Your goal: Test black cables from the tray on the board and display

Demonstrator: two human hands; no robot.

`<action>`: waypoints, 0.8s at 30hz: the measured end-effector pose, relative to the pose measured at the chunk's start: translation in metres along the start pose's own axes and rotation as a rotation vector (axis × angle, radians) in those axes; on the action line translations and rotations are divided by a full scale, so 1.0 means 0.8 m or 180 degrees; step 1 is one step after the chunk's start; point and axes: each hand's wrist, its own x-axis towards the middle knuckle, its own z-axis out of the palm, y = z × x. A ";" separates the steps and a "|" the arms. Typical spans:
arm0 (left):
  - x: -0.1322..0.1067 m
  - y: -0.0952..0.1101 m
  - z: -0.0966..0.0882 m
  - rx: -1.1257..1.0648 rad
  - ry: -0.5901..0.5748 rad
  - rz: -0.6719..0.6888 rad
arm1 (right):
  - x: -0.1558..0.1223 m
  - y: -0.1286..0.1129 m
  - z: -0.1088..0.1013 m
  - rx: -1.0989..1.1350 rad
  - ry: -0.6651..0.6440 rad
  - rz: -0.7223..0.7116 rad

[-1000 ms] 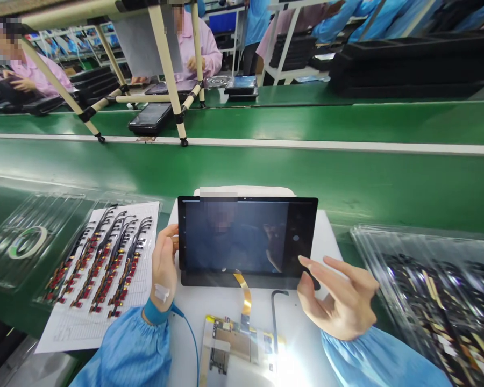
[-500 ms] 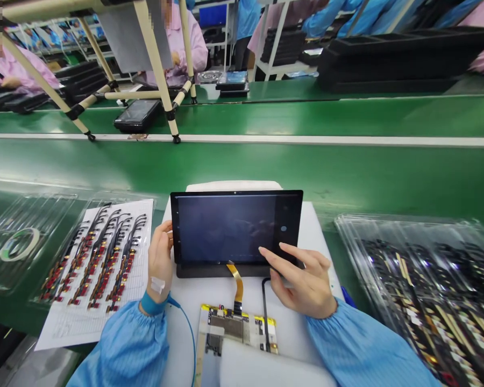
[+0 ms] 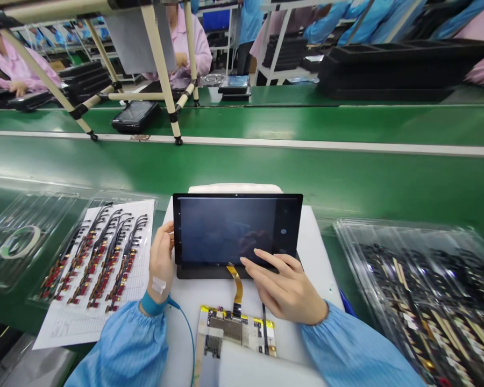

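Observation:
A black tablet screen (image 3: pixel 226 228) leans upright, lit with a dark picture and a round pale button at its right. My left hand (image 3: pixel 161 255) grips its left edge, fingers partly hidden behind it. In front of the screen's lower right, my right hand (image 3: pixel 288 285) is open with fingers stretched towards the glass; whether they touch it I cannot tell. An orange flex cable (image 3: pixel 237 285) runs from the screen's bottom down to an exposed circuit board (image 3: pixel 229 329) with yellow tape. White foam (image 3: pixel 262 365) covers part of the board. A blue strap (image 3: pixel 153 305) with a cord circles my left wrist.
On the left, red-and-black cable parts (image 3: pixel 97 263) lie on a printed sheet (image 3: pixel 70 328), near a roll of tape (image 3: pixel 21 242). A clear tray (image 3: pixel 347 252) of parts stands right. Beyond the green bench (image 3: pixel 347 174) are a pipe frame (image 3: pixel 161 70), black bins (image 3: pixel 387 70) and co-workers.
My right hand has moved left across the lower part of the screen. My left hand stays at the screen's left edge. The view has shifted slightly.

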 end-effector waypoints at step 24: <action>0.006 -0.009 -0.003 -0.0015 0.0040 -0.0129 | 0.002 0.009 -0.012 -0.0493 0.0428 0.0166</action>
